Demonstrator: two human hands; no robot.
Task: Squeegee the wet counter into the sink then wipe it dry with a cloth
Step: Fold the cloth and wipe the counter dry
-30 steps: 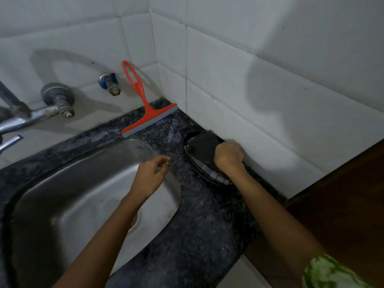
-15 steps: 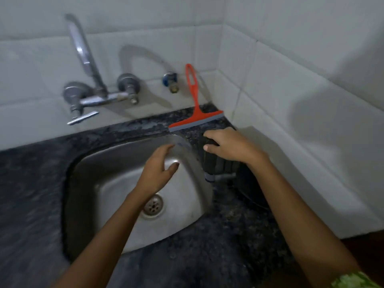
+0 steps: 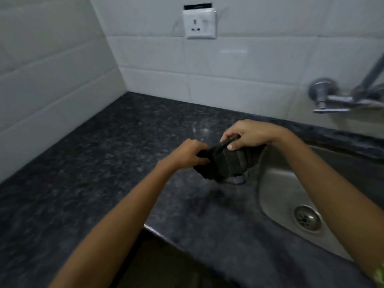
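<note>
Holding: I grip cloth mid-frame, left hand and right hand fingers pinching its edges.
Left: wiping counter dry; squeegeeing probably done.

Wall-mounted chrome tap: spout cut off at right edge. Steel sink basin: far and right parts out of frame or behind right forearm. Dark folded cloth: motion-blurred, edges partly under fingers.

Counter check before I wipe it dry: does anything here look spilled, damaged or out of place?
Nothing stands out. Both hands, left and right, hold the dark cloth over the counter beside the sink; no puddle or damage shows.
</note>
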